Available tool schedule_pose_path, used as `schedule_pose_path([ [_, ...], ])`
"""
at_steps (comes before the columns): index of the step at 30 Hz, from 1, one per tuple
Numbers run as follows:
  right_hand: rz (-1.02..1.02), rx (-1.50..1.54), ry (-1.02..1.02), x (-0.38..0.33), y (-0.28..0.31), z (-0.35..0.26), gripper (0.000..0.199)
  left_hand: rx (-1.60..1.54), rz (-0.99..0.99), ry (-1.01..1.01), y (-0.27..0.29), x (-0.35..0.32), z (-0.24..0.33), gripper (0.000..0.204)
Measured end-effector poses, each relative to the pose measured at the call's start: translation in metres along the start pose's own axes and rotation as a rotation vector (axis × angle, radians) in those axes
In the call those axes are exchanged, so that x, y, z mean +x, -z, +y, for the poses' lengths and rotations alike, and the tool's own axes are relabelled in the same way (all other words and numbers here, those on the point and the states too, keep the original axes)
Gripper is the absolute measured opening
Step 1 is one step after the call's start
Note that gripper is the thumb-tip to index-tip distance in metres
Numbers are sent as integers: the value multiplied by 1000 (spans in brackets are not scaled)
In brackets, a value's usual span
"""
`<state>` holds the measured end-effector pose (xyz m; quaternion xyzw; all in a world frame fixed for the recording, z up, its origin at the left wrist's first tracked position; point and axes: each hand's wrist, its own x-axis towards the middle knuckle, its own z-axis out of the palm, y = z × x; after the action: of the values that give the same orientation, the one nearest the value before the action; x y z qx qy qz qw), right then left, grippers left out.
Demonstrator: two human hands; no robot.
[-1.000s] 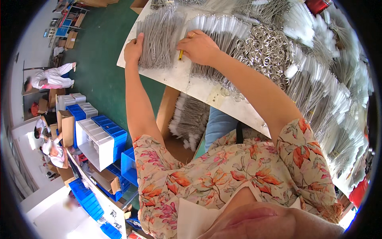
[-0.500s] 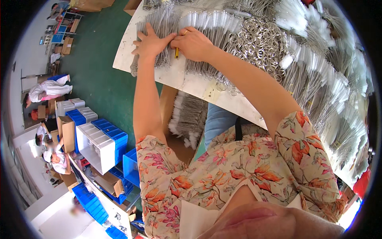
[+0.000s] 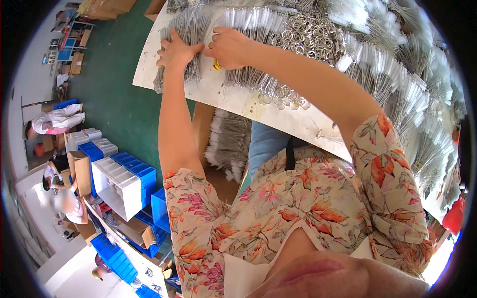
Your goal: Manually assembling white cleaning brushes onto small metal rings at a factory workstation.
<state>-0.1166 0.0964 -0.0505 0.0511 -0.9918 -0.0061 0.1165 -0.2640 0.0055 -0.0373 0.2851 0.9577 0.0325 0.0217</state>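
Observation:
My left hand (image 3: 175,53) lies with fingers spread on a bundle of thin wire-stemmed brushes (image 3: 193,30) at the left end of the white table (image 3: 208,92). Close beside it, my right hand (image 3: 231,48) is closed. A small yellow piece (image 3: 216,64) shows beneath its curled fingers; its kind is hard to make out. To the right of that hand spreads another row of brushes with white bristles (image 3: 248,19). Beyond my right wrist is a heap of silvery metal rings (image 3: 308,37). Several rings (image 3: 280,99) lie near the front edge, below my right forearm.
More white-bristled brushes (image 3: 392,74) are heaped along the table's right side. Under the front edge stands a cardboard box (image 3: 201,126) holding brushes (image 3: 228,141). Blue and white crates (image 3: 124,181) are stacked at left on the green floor (image 3: 117,84), with several people farther off.
The view has shifted slightly, so the table and both hands sit a little farther left. My right hand has drawn slightly away from my left thumb. My left hand stays spread on the brushes.

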Motion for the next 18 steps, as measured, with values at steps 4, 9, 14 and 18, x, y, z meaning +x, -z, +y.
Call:
schedule_pose_path([
  [4, -191, -102, 169, 10, 20, 9, 18, 5, 28, -30, 0, -1, 3, 106],
  [9, -462, -68, 58, 13, 50, -1, 15, -4, 32, -17, -2, -4, 2, 105],
  [14, -487, -92, 63, 7, 57, 3, 21, -12, 31, -29, 1, -6, 4, 105],
  [18, -197, -102, 153, -25, 56, 18, 18, -18, 45, -33, -3, -6, 1, 103],
])
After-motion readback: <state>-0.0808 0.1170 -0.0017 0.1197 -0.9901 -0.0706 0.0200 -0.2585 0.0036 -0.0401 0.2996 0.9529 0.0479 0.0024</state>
